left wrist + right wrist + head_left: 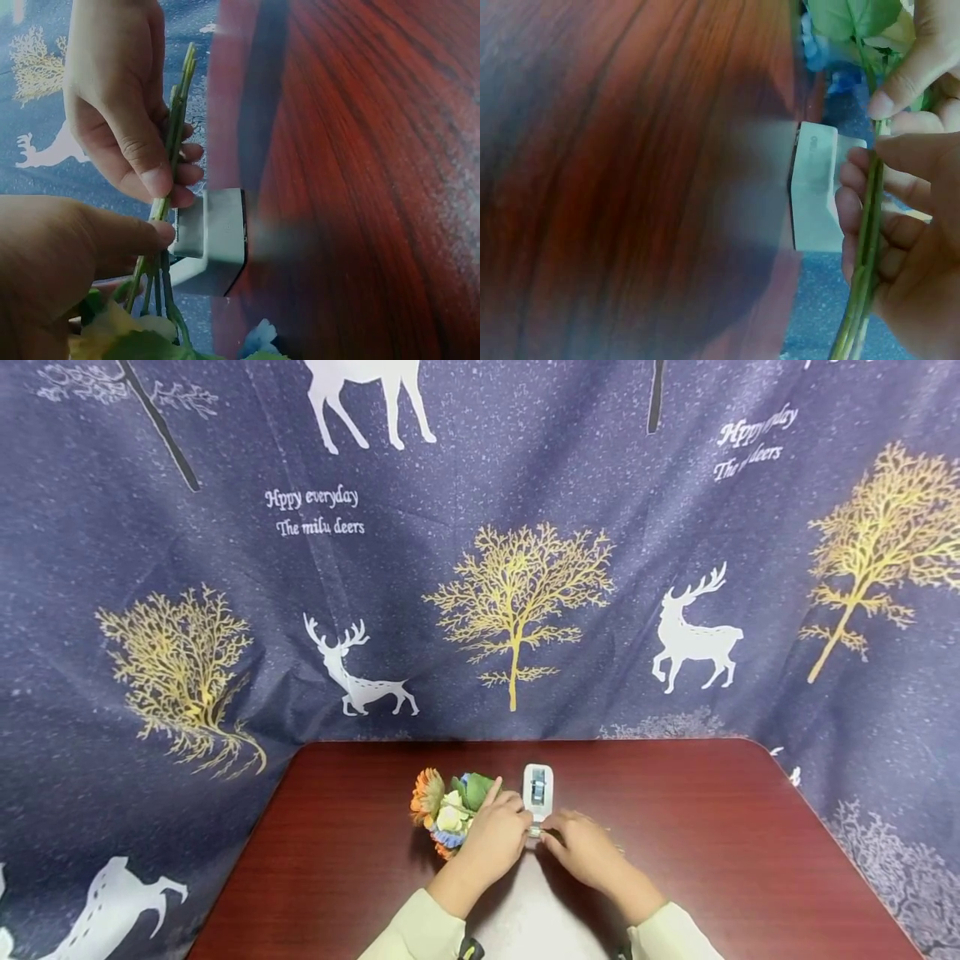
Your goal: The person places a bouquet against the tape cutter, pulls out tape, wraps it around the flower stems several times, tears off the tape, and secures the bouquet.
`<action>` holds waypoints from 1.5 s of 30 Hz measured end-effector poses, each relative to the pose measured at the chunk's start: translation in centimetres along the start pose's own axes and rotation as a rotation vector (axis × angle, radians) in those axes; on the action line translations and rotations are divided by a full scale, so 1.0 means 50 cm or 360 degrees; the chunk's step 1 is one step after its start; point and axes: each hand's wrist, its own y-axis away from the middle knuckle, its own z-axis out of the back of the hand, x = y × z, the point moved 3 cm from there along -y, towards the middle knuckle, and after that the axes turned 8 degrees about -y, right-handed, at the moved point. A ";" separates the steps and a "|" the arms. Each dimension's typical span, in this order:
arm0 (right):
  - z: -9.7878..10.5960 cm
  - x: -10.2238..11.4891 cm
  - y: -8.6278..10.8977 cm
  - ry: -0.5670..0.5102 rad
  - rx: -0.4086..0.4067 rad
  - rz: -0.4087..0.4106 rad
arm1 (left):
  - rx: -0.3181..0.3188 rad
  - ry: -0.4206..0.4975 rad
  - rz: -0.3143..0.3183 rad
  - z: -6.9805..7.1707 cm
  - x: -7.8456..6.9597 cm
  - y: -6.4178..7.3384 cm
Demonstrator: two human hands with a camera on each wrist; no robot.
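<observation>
Both hands are at a bouquet of flowers [452,817] with orange, cream and blue blooms. My left hand [495,831] pinches the green stems [178,112] between thumb and fingers just below the blooms. Right beside it, my right hand [588,852] grips the same stems lower down, thumb on one side and curled fingers behind, as the right wrist view shows. The blooms point left, and the stem ends run out past the right hand. Just beyond the hands stands a white tape dispenser [537,811], overlapped by fingers in both wrist views.
The hands work over a reddish-brown wooden table [697,827] with rounded far corners. Behind it hangs a dark blue cloth [465,718] printed with white deer and golden trees. A bright reflection lies on the table between the forearms.
</observation>
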 end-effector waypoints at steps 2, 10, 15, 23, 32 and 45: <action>-0.003 -0.003 -0.001 0.0005 -0.0024 -0.0016 | 0.0016 -0.0019 0.0011 -0.001 -0.001 -0.002; -0.008 -0.006 -0.002 0.0000 -0.0160 0.0053 | 0.0146 0.0002 0.0113 -0.003 -0.006 -0.002; -0.014 -0.011 -0.003 0.0030 -0.0181 0.0052 | 0.0215 0.0057 0.0149 0.008 -0.003 -0.003; -0.022 -0.017 -0.003 0.0071 -0.0226 0.0052 | 0.0367 0.0011 0.0098 0.014 0.001 -0.007; -0.021 -0.014 0.000 0.0043 -0.0245 0.0052 | 0.0465 0.0157 0.0142 0.009 0.007 -0.010; -0.019 -0.014 0.000 0.0006 -0.0264 -0.0027 | 0.0529 0.0511 0.0287 -0.009 0.014 -0.009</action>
